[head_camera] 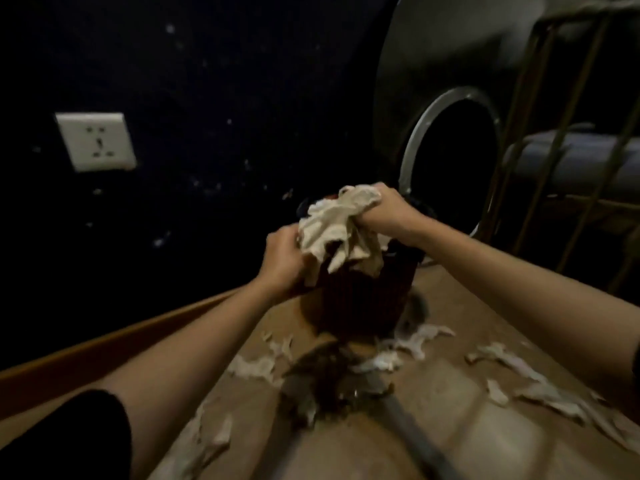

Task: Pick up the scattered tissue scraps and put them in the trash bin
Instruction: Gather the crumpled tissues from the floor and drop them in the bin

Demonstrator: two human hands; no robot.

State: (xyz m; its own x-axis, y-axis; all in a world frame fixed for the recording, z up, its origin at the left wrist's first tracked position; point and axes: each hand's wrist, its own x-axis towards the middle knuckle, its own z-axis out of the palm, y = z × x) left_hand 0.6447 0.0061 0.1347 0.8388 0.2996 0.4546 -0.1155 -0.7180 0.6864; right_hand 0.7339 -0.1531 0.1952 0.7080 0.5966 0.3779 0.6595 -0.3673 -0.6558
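Observation:
A bunch of white tissue scraps (332, 230) hangs over the mouth of a dark red trash bin (363, 303) that stands on the floor by the dark wall. My left hand (282, 258) grips the bunch's left edge and my right hand (384, 209) clutches its upper right part, both just above the bin's rim. More torn tissue scraps lie on the tan floor: some in front of the bin (256, 367), some at its right foot (412, 341), and a long trail at the right (540, 386). The bin's inside is hidden by the tissue.
A dark mop head (322, 382) with its grey handle (415, 441) lies on the floor in front of the bin. A washing machine with a round open door (450, 161) stands behind the bin. A metal rack (568, 143) is at the right, a wall socket (96, 142) at the left.

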